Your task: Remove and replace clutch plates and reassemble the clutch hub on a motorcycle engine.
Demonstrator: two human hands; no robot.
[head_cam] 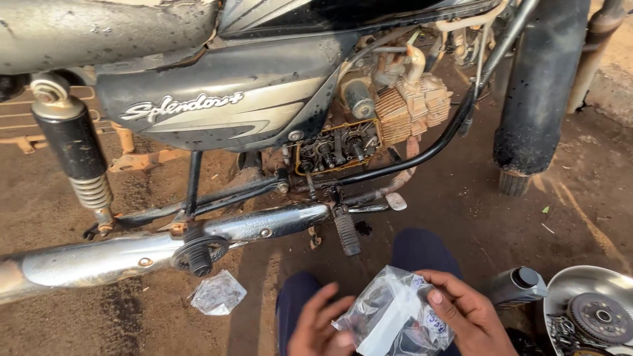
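crinkled clear plastic packet (394, 316) | right hand (465, 315) grips; left hand (320, 326) touches

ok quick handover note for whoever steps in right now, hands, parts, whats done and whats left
Right hand: grips a clear plastic parts bag, sealed as far as the picture shows.
Left hand: open, fingers at the bag's lower left edge.
Motorcycle stands ahead. Its engine side cover is off, and the gears inside the opening show.
Steel bowl at right holds a clutch-like disc and small metal parts. A grey oil bottle stands beside it.
An empty-looking plastic wrapper lies on the ground under the exhaust pipe.
Done: cover removed, parts pulled.
Left: bag unopened, engine opening uncovered.
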